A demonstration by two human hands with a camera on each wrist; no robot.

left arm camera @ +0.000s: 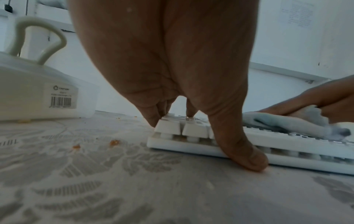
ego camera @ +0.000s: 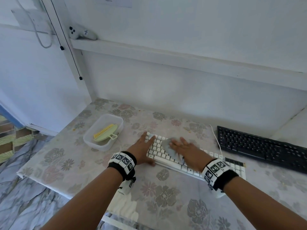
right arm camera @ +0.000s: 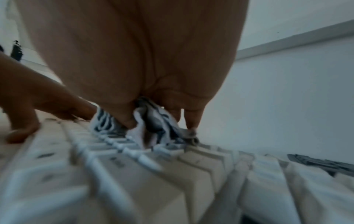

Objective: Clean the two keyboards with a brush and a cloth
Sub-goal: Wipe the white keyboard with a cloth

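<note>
A white keyboard point(ego camera: 156, 151) lies on the flowered table, and a black keyboard point(ego camera: 259, 146) lies to its right. My left hand point(ego camera: 146, 148) rests on the white keyboard's left end, fingers straight on the keys and thumb point(left arm camera: 239, 148) against its front edge. My right hand point(ego camera: 186, 146) lies flat on a grey-white cloth point(ego camera: 167, 145) and presses it onto the middle keys. In the right wrist view the cloth point(right arm camera: 153, 121) is bunched under the palm and blurred. A yellow-green brush point(ego camera: 106, 132) lies in a clear plastic container point(ego camera: 93, 143) to the left.
Orange crumbs point(left arm camera: 114, 142) lie on the tablecloth left of the white keyboard point(left arm camera: 191, 130). A white cable point(ego camera: 216, 140) runs between the two keyboards. A wall and a shelf close off the back. The table's left edge point(ego camera: 49, 185) drops to the floor.
</note>
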